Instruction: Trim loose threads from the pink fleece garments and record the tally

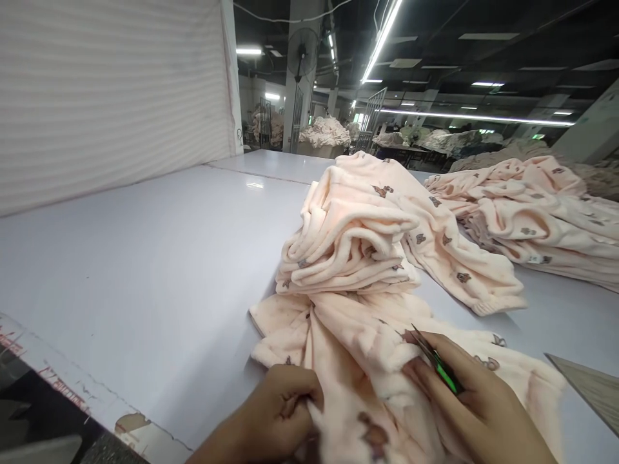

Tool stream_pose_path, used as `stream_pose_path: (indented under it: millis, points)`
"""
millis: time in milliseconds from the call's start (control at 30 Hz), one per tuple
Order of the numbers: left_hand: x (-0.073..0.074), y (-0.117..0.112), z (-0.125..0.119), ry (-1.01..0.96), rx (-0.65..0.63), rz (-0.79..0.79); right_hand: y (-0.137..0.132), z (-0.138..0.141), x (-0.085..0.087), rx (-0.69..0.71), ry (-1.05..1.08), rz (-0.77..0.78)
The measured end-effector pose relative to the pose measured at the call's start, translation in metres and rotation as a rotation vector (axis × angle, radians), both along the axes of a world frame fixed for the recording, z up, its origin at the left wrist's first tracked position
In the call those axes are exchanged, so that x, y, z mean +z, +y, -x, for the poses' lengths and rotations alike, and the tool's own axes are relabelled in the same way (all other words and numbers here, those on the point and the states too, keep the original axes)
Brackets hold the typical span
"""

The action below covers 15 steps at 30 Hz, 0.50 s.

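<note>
A pale peach plush garment (360, 338) with small brown animal prints lies bunched at the table's front edge. Its left side is pinched by my left hand (283, 412), whose fingers are curled closed on the fabric. My right hand (476, 393) holds small thread snips (438, 361) with green on the handle and dark pointed blades aimed up and left. The thumb and fingertips of that hand also press on a fold of the same garment. Right behind it sits a folded stack of the same plush fabric (348, 238), a sleeve-like piece (459, 264) trailing off to the right.
A larger heap of matching garments (541, 212) lies at the right. The white table (145, 258) has a chipped, taped front-left edge. A white sheet (111, 96) hangs along the left side. Farther back are a fan (302, 53), a pillar and more fabric piles (326, 132).
</note>
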<state>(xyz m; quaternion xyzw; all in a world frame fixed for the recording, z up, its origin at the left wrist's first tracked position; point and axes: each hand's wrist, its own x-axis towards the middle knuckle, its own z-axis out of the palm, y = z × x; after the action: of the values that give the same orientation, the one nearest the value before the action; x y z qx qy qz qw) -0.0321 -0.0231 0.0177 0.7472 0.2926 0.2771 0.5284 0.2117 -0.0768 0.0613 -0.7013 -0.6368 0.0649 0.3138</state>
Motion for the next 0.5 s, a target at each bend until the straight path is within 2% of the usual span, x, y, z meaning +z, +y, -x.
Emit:
stream_pose_path:
  millis: [67, 100, 200, 267, 300, 367, 433, 500]
  points:
    - [0.004, 0.004, 0.005, 0.286, -0.012, -0.021, 0.005, -0.001, -0.002, -0.011, 0.017, 0.023]
    - [0.007, 0.004, 0.003, 0.369, 0.007, -0.039, 0.008, -0.002, -0.002, -0.024, 0.026, 0.026]
    - [0.015, -0.003, -0.019, 0.376, 0.072, -0.053, 0.013, -0.004, -0.004, -0.04, 0.048, 0.017]
    - [0.015, -0.009, -0.044, 0.297, 0.079, 0.014, 0.014, -0.005, -0.005, -0.03, 0.057, 0.021]
    - [0.013, -0.012, -0.057, 0.238, 0.07, 0.102, 0.014, -0.006, -0.005, -0.025, 0.059, 0.023]
    - [0.004, -0.015, -0.08, 0.064, 0.057, 0.374, 0.013, -0.005, -0.003, -0.014, 0.058, 0.029]
    - [-0.006, -0.017, -0.093, -0.167, 0.094, 0.613, 0.008, -0.004, 0.001, -0.024, 0.074, 0.025]
    - [-0.014, -0.018, -0.094, -0.368, 0.183, 0.667, -0.001, 0.001, 0.005, -0.077, 0.083, -0.029]
